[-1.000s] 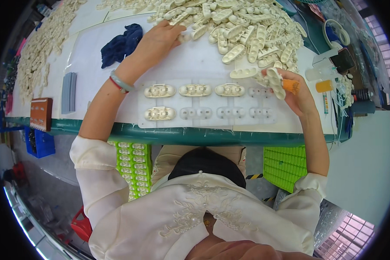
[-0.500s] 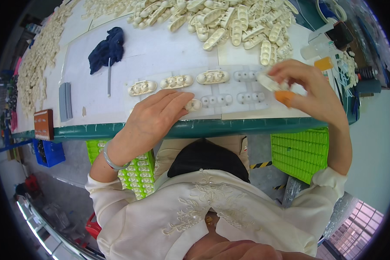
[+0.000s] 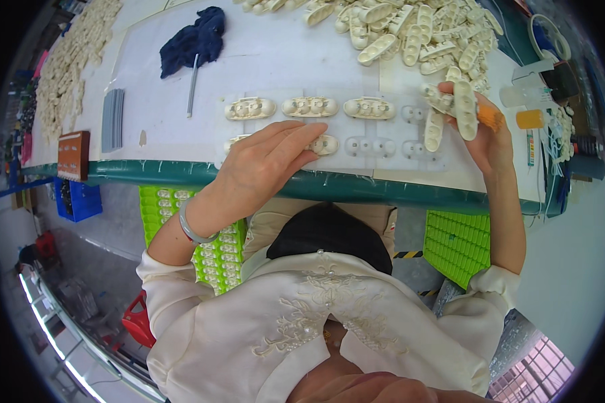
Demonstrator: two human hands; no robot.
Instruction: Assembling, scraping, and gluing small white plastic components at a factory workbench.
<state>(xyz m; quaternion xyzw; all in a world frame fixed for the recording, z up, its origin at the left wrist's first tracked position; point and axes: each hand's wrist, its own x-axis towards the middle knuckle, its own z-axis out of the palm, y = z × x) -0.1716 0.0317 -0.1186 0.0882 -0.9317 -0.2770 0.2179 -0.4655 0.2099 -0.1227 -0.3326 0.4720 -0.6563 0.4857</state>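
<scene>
A translucent plastic jig (image 3: 383, 127) with oval recesses lies along the table's near edge. Three cream oval plastic parts (image 3: 309, 107) fill its far row on the left; three recesses at its right end hold none. My left hand (image 3: 265, 154) lies over the near row, fingers closed together, thumb and fingertips on another cream oval part (image 3: 326, 144). One more part (image 3: 237, 142) in that row is mostly covered by this hand. My right hand (image 3: 487, 134), orange covering (image 3: 489, 118) on a finger, is closed around several cream oval parts (image 3: 465, 111) above the jig's right end.
A large pile of cream parts (image 3: 417, 33) spreads at the back right; smaller cream pieces (image 3: 77, 60) heap at far left. A dark blue cloth (image 3: 195, 41), a thin rod (image 3: 193, 87), grey strips (image 3: 113, 121) and an orange-capped bottle (image 3: 530, 119) are around. Green trays (image 3: 457, 245) stand below the table.
The view has shifted, so the table sits further right in it. My right hand has moved right and turned palm up, now clearly showing several parts. My left hand stays on its part.
</scene>
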